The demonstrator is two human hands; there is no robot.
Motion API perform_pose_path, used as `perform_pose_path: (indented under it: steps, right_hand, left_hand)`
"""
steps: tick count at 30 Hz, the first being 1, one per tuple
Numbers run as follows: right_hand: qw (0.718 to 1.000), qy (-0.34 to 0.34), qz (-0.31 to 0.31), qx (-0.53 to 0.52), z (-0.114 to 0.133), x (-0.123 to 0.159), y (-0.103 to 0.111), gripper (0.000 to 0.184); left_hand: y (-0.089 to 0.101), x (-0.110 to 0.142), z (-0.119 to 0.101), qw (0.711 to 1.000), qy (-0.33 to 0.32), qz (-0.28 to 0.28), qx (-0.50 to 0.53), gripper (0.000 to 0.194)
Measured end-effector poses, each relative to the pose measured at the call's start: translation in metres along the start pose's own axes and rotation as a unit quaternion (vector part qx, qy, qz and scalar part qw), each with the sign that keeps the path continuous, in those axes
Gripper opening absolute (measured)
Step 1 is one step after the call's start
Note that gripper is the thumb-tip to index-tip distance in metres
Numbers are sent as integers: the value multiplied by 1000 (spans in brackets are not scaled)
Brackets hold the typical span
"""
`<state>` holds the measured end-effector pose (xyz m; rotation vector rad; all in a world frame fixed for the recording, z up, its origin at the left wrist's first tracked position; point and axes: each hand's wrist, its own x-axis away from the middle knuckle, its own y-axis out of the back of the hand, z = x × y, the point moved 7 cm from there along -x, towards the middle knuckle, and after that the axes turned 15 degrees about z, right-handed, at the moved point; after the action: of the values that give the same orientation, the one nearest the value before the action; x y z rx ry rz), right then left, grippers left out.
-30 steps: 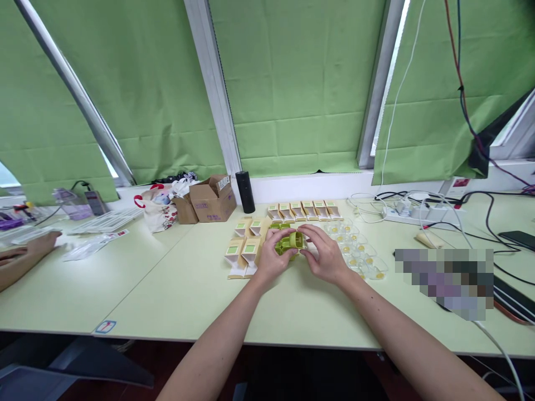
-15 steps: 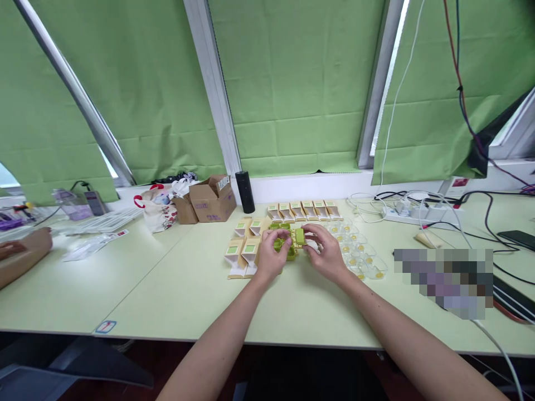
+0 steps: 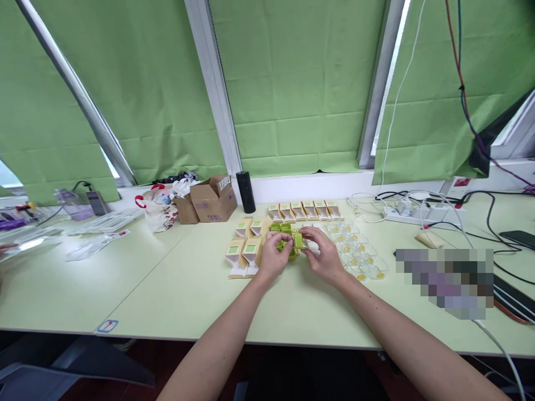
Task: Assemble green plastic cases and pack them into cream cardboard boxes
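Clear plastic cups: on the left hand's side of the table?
No, the clear plastic cups sit beside the right hand, while the green-patched card pieces lie by the left hand.

Yellow-green piece (image 3: 298,240), plain green blinds (image 3: 296,83), black cylinder (image 3: 246,192), brown cardboard box (image 3: 214,209), pale greenish tabletop (image 3: 175,295)

The green box (image 3: 298,241) looks like smooth plastic, the clear cups (image 3: 354,260) glossy plastic. The carton (image 3: 212,209) is matt cardboard, the table (image 3: 167,289) smooth.
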<state>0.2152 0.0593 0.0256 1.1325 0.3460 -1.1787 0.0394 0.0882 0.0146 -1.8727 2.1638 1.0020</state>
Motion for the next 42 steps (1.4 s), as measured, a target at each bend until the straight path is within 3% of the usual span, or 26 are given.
perform_pose_path:
  steps: [10,42]
  right_hand:
    - [999,12,9,37,4,-1,0,41]
    - [999,-21,-9,-22,-3,-1,3,41]
  left_hand:
    - [-1,-2,5,1000,14,16,10,11]
    - [0,-5,8,998,36,-2,42,12]
